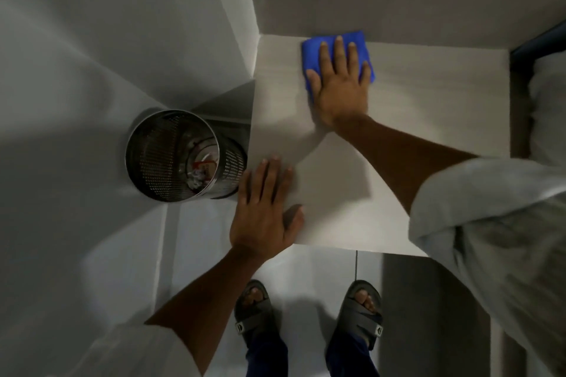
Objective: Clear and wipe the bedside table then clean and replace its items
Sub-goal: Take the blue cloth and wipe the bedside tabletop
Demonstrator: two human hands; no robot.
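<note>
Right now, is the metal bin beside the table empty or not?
Not empty. The metal bin stands upright, and crumpled paper and wrappers show at its bottom.

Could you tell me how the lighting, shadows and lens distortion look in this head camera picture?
Head view: dim, greyish light; the right hand on the blue cloth and the left hand cast soft shadows on the bedside table; wide-angle distortion splays the walls outward; the metal bin shows mild glints, its contents hard to make out; edges look slightly soft.
</note>
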